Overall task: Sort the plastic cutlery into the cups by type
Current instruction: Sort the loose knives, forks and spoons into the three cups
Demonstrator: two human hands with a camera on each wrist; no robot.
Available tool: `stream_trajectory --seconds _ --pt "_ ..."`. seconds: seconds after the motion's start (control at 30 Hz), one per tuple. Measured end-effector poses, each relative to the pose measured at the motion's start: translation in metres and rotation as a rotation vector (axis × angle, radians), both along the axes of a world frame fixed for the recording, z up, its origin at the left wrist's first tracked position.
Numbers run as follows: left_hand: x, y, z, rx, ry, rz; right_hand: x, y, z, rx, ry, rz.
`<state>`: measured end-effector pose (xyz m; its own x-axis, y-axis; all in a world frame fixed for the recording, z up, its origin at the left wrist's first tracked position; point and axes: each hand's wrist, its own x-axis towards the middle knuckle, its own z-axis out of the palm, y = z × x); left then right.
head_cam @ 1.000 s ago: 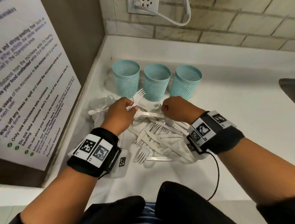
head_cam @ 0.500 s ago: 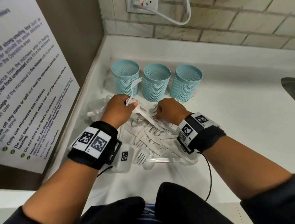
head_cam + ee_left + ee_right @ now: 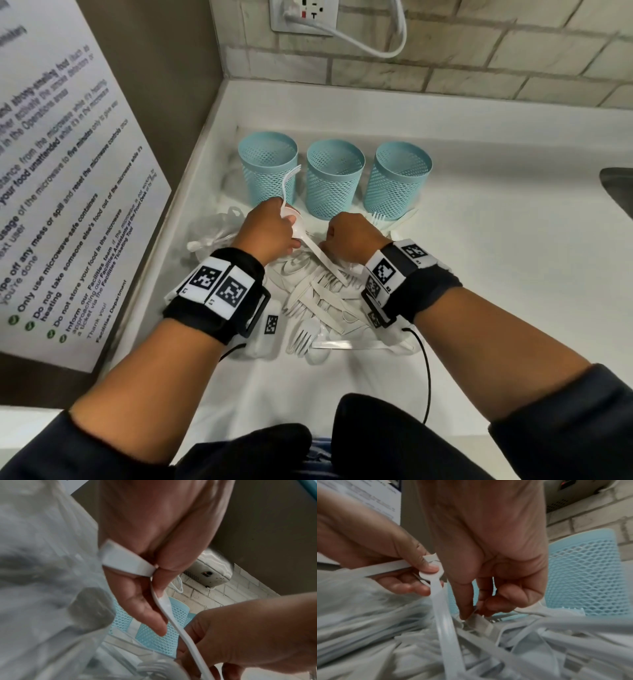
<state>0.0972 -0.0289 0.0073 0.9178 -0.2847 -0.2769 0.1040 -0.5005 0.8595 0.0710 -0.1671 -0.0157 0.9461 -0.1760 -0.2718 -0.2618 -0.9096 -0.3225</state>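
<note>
Now, left hand (image 3: 265, 230): fingers pinch fork (image 3: 288, 185) and spoon (image 3: 310, 245), before left cup (image 3: 268, 168).
Right hand (image 3: 352, 238): fingers pinch into pile (image 3: 325, 301).
Room: open surface (image 3: 496, 274) right of cups.

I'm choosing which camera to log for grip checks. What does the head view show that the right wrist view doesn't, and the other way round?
Only the head view shows all three cups in a row, the wall outlet and the fork rising from the left hand. Only the right wrist view shows the right hand's fingertips pinching a piece in the pile. Both show both hands, the pile and a blue cup.
</note>
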Motion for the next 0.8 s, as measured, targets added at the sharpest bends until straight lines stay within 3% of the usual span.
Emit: stream_trajectory --seconds 0.23,0.4,0.6,0.8 --pt "0.008 -0.005 0.005 0.179 -0.273 -0.052 0.002 -0.021 0.034 0.201 -0.067 0.000" --pt "0.011 -0.017 0.014 0.150 -0.345 -0.114 0.000 -0.039 0.074 0.393 -0.073 -0.015" --pt "0.007 -0.028 0.021 0.045 -0.363 -0.168 0.003 -0.042 0.090 0.714 -0.140 -0.161" --pt "0.004 -0.030 0.016 -0.068 -0.292 -0.159 0.002 -0.037 0.070 1.009 -0.280 -0.351"
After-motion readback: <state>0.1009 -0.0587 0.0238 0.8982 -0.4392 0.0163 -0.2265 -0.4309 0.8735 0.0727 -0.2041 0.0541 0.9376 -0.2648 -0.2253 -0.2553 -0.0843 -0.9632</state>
